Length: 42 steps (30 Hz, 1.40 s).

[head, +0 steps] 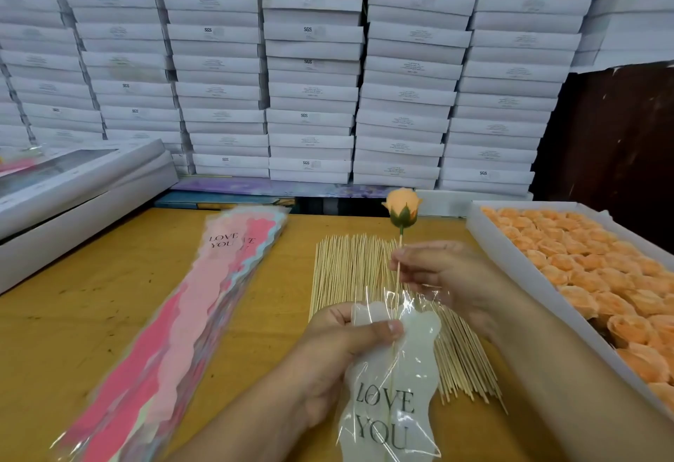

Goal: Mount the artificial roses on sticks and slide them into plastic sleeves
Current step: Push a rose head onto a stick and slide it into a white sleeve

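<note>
1. Nearest the camera, a white plastic sleeve (392,388) printed "LOVE YOU" hangs over the desk (109,315), its clear film open at the top.
2. The left hand (339,356) holds the sleeve near its upper edge; its grip is a pinch, thumb lying across the front of the film and fingers curled behind.
3. A thin wooden stick (398,261) runs down into the sleeve's mouth, its lower part visible through the film.
4. The right hand (437,272) pinches the stick between thumb and fingertips just above the sleeve, a narrow grip closed on the stick.
5. Under both hands a bundle of bare sticks (350,272) lies spread flat on the desk.
6. To the left, a stack of pink and pastel sleeves (175,334) lies diagonally across the desk, the same words printed near its far end.
7. Along the right, a white tray (510,261) holds rows of orange rose heads (583,268).
8. At the top of the held stick, an orange rose (402,206) with a green calyx stands upright, well clear of the sleeve.
9. At far left, flat white boxes (73,184) rest on the desk.
10. Farthest back, a wall of stacked white boxes (310,60) fills the background.
</note>
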Tool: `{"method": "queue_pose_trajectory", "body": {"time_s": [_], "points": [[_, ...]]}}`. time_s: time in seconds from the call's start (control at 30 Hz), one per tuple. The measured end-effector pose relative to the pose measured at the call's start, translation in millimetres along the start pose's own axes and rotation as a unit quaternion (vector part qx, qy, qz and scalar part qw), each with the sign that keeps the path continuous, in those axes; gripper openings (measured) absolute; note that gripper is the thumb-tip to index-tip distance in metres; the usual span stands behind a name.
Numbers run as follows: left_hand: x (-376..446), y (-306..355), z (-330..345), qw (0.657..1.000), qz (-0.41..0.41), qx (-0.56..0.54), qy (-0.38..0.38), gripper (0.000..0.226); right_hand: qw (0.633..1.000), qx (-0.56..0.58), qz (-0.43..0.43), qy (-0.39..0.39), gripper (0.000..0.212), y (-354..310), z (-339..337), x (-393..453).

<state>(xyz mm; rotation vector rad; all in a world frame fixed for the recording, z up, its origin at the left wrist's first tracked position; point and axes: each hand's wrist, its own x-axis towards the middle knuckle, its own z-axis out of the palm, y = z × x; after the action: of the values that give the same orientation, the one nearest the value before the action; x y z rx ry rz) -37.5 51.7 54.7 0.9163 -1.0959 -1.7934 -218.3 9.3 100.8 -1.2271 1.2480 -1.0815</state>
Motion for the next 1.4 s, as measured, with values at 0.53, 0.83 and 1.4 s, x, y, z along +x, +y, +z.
{"method": "queue_pose_trajectory", "body": {"time_s": [0.53,0.83,1.4], "points": [[1,-4,-2,1.000,-0.013,0.009,-0.017,0.021,0.999,-0.002,0.038,-0.016,0.013,6,1,-4],[1,-2,-5,0.999,-0.021,0.024,-0.007,0.020,1.000,0.018,0.022,-0.006,0.064,1,-5,-7],[8,-5,-8,0.999,-0.036,-0.026,0.019,0.047,0.988,-0.083,-0.129,-0.001,0.023,22,8,-15]]}}
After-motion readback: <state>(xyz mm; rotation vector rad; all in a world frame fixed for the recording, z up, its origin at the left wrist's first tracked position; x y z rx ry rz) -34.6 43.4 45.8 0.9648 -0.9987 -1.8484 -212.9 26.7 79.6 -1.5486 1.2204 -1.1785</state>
